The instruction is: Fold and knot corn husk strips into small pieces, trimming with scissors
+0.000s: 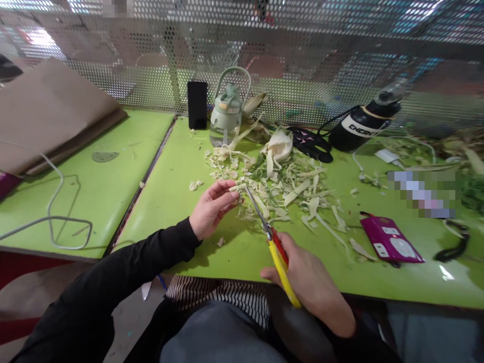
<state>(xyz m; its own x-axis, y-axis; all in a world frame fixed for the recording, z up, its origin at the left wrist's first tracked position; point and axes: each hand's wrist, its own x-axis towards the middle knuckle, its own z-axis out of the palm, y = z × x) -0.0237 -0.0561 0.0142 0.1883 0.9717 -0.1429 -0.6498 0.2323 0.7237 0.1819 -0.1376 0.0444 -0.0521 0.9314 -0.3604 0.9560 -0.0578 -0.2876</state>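
My left hand point(216, 207) pinches a small strip of pale corn husk point(238, 187) between thumb and fingers, above the green table. In my right hand point(306, 275) are scissors point(278, 259) with one yellow and one red handle. Their blades point up and left, and the tips reach the end of the held strip. Whether the blades touch it I cannot tell. Beyond both hands spreads a heap of cut husk pieces point(297, 194), pale and green. A larger whitish husk bundle point(280, 146) rests at the back of the heap.
Along the perforated metal screen point(151, 75) stand a black phone point(197, 105), a pale green bottle point(227, 118) and a black bottle point(359, 128). A purple pouch-like item point(393, 239) lies at right. Brown paper point(56, 111) and a bent wire point(71, 218) are at left.
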